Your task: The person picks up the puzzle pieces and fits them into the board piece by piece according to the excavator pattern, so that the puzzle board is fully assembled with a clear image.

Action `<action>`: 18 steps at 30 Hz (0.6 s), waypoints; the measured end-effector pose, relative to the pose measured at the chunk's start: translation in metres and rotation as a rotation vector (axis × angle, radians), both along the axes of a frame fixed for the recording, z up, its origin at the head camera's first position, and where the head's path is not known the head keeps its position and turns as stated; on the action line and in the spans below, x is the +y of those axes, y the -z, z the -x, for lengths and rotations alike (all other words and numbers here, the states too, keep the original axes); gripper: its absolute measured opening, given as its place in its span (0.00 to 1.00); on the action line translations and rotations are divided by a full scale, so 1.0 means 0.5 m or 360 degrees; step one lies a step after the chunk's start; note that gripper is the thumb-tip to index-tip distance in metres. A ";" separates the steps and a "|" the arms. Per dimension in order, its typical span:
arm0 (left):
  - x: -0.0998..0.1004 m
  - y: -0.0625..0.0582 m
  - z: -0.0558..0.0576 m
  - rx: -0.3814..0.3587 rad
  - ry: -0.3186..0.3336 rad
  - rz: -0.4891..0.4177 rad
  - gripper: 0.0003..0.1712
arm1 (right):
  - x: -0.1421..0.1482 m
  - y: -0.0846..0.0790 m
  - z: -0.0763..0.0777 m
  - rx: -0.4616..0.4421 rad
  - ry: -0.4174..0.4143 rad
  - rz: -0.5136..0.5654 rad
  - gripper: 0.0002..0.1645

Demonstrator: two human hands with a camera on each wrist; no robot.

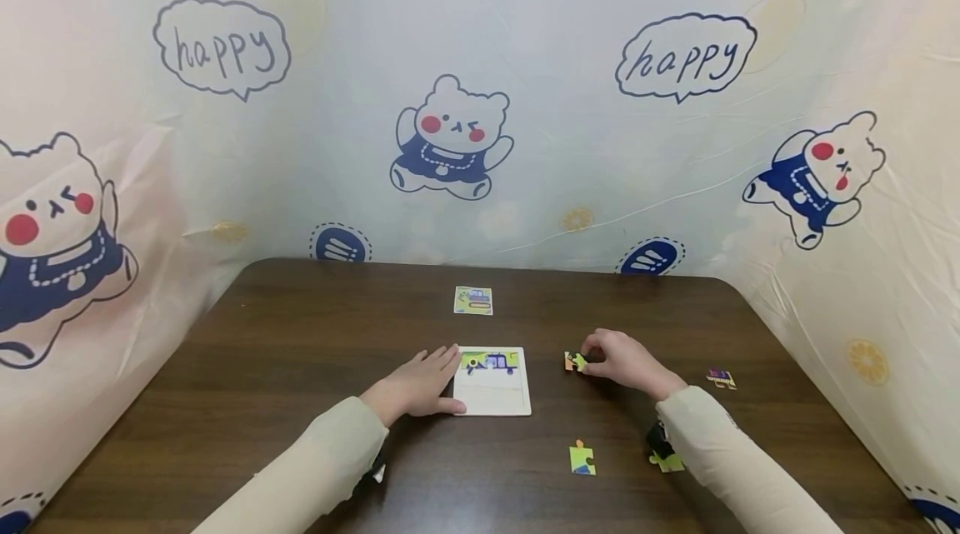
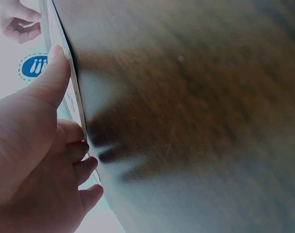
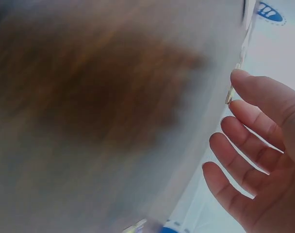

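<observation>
A white square puzzle tray [image 1: 491, 401] lies mid-table, its upper part filled with a colourful picture and its lower part bare white. My left hand [image 1: 420, 384] rests along the tray's left edge, fingers extended and thumb at the lower corner; the left wrist view shows the thumb [image 2: 55, 73] against that edge. To the tray's right, my right hand [image 1: 626, 361] pinches a green and orange puzzle piece [image 1: 573, 361] between thumb and fingers, low over the table. In the right wrist view the piece [image 3: 229, 94] shows only as a thin edge at the fingertips.
A small printed picture card [image 1: 473, 301] lies behind the tray. Loose pieces lie on the right: a yellow-green one [image 1: 581, 459] near the front, a green one [image 1: 667, 462] partly hidden by the right sleeve, and a purple one [image 1: 722, 378] farther right. A printed curtain [image 1: 555, 159] surrounds the table.
</observation>
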State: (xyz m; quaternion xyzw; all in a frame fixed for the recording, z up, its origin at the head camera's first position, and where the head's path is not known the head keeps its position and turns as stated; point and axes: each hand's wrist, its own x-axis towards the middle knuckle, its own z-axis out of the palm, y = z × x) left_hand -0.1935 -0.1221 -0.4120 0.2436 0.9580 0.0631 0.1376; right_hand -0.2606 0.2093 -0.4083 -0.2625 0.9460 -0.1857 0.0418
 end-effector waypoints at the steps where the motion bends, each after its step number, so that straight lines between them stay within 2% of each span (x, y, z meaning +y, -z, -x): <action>1: 0.000 0.001 0.000 0.0001 0.0001 -0.0002 0.47 | -0.006 -0.003 -0.001 0.0008 0.0003 0.0007 0.09; 9: -0.001 0.005 0.002 0.0005 0.0001 -0.0007 0.48 | -0.071 -0.025 -0.015 0.0073 -0.0049 0.0033 0.10; 18: 0.000 0.003 0.001 0.0010 0.0006 0.0006 0.48 | -0.164 -0.032 -0.034 0.0107 -0.0227 0.0045 0.11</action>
